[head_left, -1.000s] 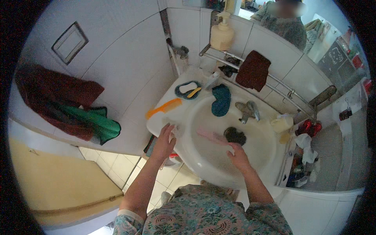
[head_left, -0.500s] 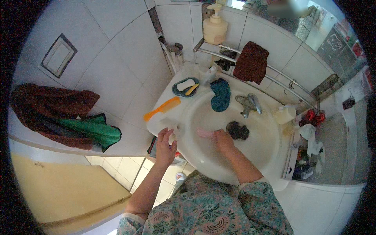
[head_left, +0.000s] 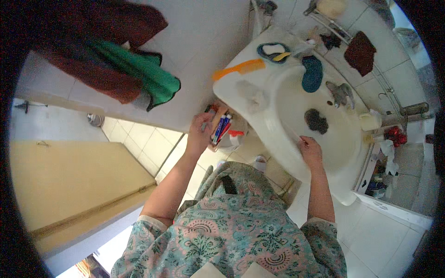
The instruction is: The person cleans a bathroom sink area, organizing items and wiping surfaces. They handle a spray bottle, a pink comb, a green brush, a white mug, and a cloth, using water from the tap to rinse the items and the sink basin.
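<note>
My right hand [head_left: 310, 151] is closed in a pinch over the near part of the white washbasin [head_left: 262, 118]. From its fingertips a thin, pale pink piece shows faintly, blurred against the white; its kind is unclear. At the left, below the counter, my left hand [head_left: 200, 129] has its fingers curled beside a small box of tubes [head_left: 221, 128], blue, white and red. What those fingers grip, if anything, is hidden. A dark, wet clump [head_left: 316, 121] lies in the basin, and a teal cloth [head_left: 312, 74] hangs over its far rim.
An orange comb [head_left: 238, 69] and a soap dish [head_left: 270, 52] lie on the counter's left part. The tap [head_left: 340, 93] stands at the back, with a pale cup [head_left: 369, 122] to its right. Brown and green towels [head_left: 160, 83] hang at the left wall.
My view has swung down and left. My left hand has gone down beside the box of tubes, its fingers now curled. My right hand has drawn back toward the basin's near rim.
</note>
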`<act>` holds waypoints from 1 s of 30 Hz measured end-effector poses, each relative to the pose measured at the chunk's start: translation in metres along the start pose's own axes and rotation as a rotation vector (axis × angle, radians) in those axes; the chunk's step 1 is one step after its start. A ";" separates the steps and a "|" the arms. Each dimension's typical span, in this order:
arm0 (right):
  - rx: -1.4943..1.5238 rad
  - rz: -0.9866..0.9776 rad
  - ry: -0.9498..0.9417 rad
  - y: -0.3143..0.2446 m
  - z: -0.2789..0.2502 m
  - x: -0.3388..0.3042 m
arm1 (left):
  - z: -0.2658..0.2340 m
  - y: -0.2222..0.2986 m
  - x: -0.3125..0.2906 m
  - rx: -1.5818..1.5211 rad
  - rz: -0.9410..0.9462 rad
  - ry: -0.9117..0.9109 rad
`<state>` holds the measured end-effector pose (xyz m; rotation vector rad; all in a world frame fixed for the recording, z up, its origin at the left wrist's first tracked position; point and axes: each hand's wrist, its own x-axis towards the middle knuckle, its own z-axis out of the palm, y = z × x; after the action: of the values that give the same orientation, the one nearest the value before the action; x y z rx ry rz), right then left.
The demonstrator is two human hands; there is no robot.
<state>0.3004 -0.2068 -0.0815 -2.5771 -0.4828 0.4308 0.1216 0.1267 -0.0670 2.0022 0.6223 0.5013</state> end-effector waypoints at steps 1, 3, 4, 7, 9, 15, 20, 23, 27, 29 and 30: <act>-0.031 -0.047 0.022 0.003 0.004 0.000 | -0.006 -0.010 -0.003 -0.032 -0.055 0.017; -0.007 -0.047 0.102 0.000 0.013 -0.007 | -0.012 -0.040 -0.012 -0.169 -0.193 0.012; 0.004 -0.047 0.145 -0.003 0.016 -0.010 | -0.015 -0.050 -0.017 -0.240 -0.259 0.012; -0.016 0.006 0.180 -0.017 0.013 -0.017 | -0.025 -0.078 -0.032 -0.262 -0.375 0.000; 0.079 0.034 0.177 -0.021 0.011 -0.018 | -0.029 -0.095 -0.041 -0.319 -0.455 -0.001; 0.151 0.091 0.143 -0.025 0.012 -0.018 | -0.030 -0.118 -0.076 -0.249 -0.557 -0.110; 0.126 -0.013 0.197 -0.022 0.017 -0.018 | -0.020 -0.114 -0.095 -0.339 -0.639 -0.212; 0.191 -0.057 0.227 -0.017 0.020 -0.019 | -0.019 -0.111 -0.093 -0.374 -0.644 -0.232; 0.196 -0.023 0.250 -0.009 0.025 -0.013 | -0.019 -0.120 -0.086 -0.392 -0.581 -0.235; 0.164 -0.008 0.247 -0.013 0.021 -0.015 | -0.014 -0.122 -0.080 -0.418 -0.615 -0.275; 0.155 0.008 0.240 -0.015 0.018 -0.017 | -0.012 -0.120 -0.075 -0.428 -0.628 -0.297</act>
<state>0.2748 -0.1940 -0.0856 -2.4399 -0.3401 0.1515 0.0288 0.1400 -0.1739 1.3438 0.8281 -0.0487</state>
